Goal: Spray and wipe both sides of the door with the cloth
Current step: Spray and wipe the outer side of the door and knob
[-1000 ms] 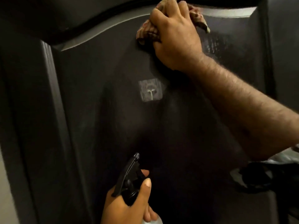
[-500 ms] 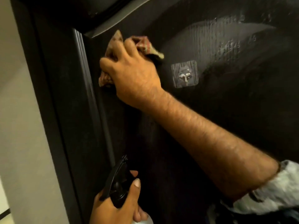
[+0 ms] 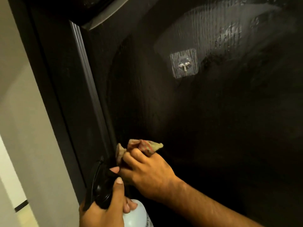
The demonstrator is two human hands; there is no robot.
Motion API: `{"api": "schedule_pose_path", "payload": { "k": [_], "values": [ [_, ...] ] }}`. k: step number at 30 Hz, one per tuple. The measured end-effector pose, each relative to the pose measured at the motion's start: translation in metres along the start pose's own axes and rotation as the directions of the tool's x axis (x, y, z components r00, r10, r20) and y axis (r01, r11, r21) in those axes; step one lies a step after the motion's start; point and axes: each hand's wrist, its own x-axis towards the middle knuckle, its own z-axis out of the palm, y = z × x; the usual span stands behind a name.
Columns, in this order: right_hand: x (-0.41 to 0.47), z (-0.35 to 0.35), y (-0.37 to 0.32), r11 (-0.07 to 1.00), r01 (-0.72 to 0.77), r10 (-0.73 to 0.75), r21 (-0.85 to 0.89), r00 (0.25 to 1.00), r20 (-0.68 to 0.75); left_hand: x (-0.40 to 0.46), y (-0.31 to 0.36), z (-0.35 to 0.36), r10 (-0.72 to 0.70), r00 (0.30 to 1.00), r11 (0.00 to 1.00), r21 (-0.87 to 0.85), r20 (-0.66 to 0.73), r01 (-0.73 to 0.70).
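Head camera is looking at a dark door [image 3: 213, 120] filling most of the frame, with a pale wall [image 3: 24, 128] running down the left edge; the right hand [image 3: 147, 176] is gripping a bunched, patterned cloth [image 3: 141, 147], its fingers curled round the fabric and holding it against the door panel low down, just beside the raised moulding [image 3: 88, 89] along the panel's left side; the cloth's loose corners are sticking up above the knuckles; the left hand [image 3: 105, 208] is holding a spray bottle [image 3: 137, 213] at the bottom of the frame, fingers wrapped round its neck and thumb lying up along the black trigger head [image 3: 101, 189]; the bottle's pale body is showing just below the right wrist, the two hands sitting close together; higher up, a clear stick-on hook [image 3: 184, 63] is sitting on the door; wet streaks [image 3: 213, 27] are glistening above and to its right.
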Motion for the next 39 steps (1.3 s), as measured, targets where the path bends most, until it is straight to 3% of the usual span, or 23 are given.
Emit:
{"api": "schedule_pose_path", "payload": {
  "k": [5, 12, 15, 19, 22, 24, 27, 31, 39],
  "values": [
    [-0.063, -0.012, 0.008, 0.999, -0.016, 0.016, -0.029, 1.0, 0.003, -0.012, -0.002, 0.002, -0.017, 0.998, 1.0, 0.023, 0.053, 0.016],
    [-0.084, -0.081, 0.081, 0.966, -0.222, 0.191, -0.13, 0.957, -0.218, -0.029, 0.0, 0.02, -0.004, 0.989, 1.0, 0.023, 0.149, 0.0],
    [-0.101, -0.12, 0.113, 0.898, -0.406, 0.333, -0.17, 0.879, -0.34, -0.038, 0.0, 0.031, -0.033, 0.976, 0.999, 0.023, 0.216, 0.029],
    [-0.139, -0.156, 0.145, 0.776, -0.591, 0.484, -0.222, 0.783, -0.391, -0.055, 0.001, 0.046, -0.081, 0.948, 0.997, 0.027, 0.308, 0.076],
    [-0.178, -0.164, 0.156, 0.668, -0.726, 0.593, -0.161, 0.651, -0.474, -0.066, -0.002, 0.054, -0.126, 0.926, 0.992, 0.037, 0.356, 0.121],
    [-0.206, -0.16, 0.153, 0.616, -0.781, 0.628, -0.107, 0.568, -0.532, -0.075, -0.006, 0.06, -0.158, 0.912, 0.987, 0.047, 0.378, 0.151],
    [-0.252, -0.141, 0.133, 0.578, -0.813, 0.643, -0.071, 0.507, -0.575, -0.091, -0.016, 0.067, -0.203, 0.882, 0.979, 0.09, 0.426, 0.182],
    [-0.324, -0.099, 0.082, 0.485, -0.874, 0.734, -0.03, 0.426, -0.528, -0.115, -0.022, 0.076, -0.259, 0.853, 0.966, 0.131, 0.453, 0.223],
    [-0.464, -0.057, -0.028, 0.421, -0.907, 0.899, -0.005, 0.418, -0.128, -0.145, -0.024, 0.091, -0.28, 0.799, 0.959, 0.188, 0.533, 0.211]
  ]
}}
